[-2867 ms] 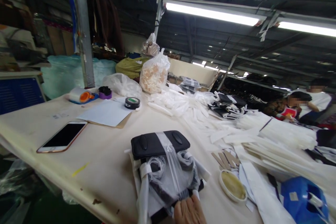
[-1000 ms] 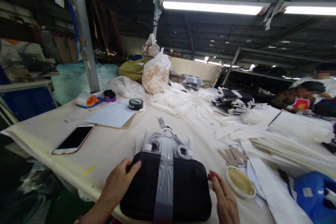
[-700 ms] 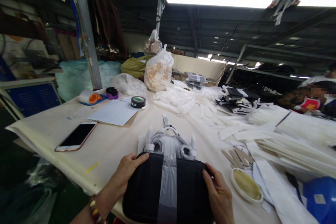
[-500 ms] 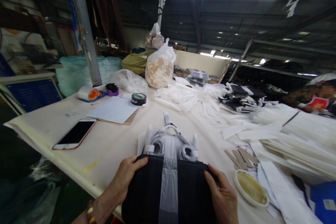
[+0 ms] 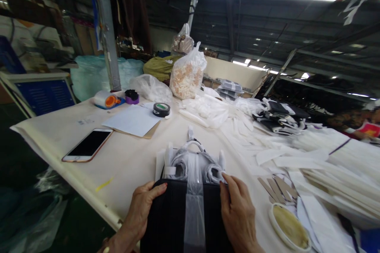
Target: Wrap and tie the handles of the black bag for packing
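Cream tbl [image 5: 130, 158] w/ phone [image 5: 88, 145] (face up, dark), wht sheet [image 5: 130, 120], blk tape roll [image 5: 161, 109], bag of tan bits [image 5: 186, 78].

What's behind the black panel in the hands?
Beyond the black panel, two wrapped rolls and a pale handle loop show. Whatever lies lower is covered by the panel.

No words, brand or number could be read; a black roll [image 5: 161, 110], left of centre on the table [image 5: 127, 156], bore a green label [image 5: 162, 106] on its upper face, any print too small to make out, and a pale curved mark [image 5: 156, 112] on its side; grey marks [image 5: 86, 120] on the table's left part were too faint to decipher; at the far right, a red piece [image 5: 369, 129] showed a blurred yellowish shape [image 5: 376, 131].
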### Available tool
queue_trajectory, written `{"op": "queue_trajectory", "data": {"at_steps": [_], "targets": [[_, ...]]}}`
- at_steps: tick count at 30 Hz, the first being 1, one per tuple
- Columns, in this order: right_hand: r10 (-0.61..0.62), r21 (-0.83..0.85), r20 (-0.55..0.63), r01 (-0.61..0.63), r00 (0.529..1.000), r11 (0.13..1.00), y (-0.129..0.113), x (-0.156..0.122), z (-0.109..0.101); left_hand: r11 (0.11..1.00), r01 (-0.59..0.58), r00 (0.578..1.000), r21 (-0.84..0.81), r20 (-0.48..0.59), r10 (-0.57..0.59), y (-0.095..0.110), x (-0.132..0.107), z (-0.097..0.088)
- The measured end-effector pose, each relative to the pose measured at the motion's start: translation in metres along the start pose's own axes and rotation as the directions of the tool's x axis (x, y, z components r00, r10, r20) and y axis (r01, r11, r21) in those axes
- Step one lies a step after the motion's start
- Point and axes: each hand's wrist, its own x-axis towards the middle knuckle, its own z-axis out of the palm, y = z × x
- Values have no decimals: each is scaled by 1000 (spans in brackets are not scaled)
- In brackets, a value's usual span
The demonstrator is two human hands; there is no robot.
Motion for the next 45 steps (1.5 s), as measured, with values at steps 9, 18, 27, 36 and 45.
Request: {"op": "queue_trajectory", "data": {"at_steps": [9, 18, 27, 36, 45], "targets": [[302, -271, 437, -197, 847, 942, -49, 47, 38, 1000, -14, 1000, 18, -13, 14, 0, 0, 1], [282, -182, 409, -225, 868, 957, -41, 34, 38, 996, -34, 999, 87, -24, 36, -3, 4, -3], [325, -170, 462, -277, 825, 946, -39, 33, 41, 1000, 14, 999, 26, -37, -13, -7, 3, -4], [151, -37, 366, -148, 918, 988, -25, 28, 50, 996, -18, 995, 83, -96, 26, -1, -1, 2], [-289, -28, 282, 309, 915, 951, -35, -24, 6, 996, -53, 997, 69, -59, 57, -3, 2, 1]]}}
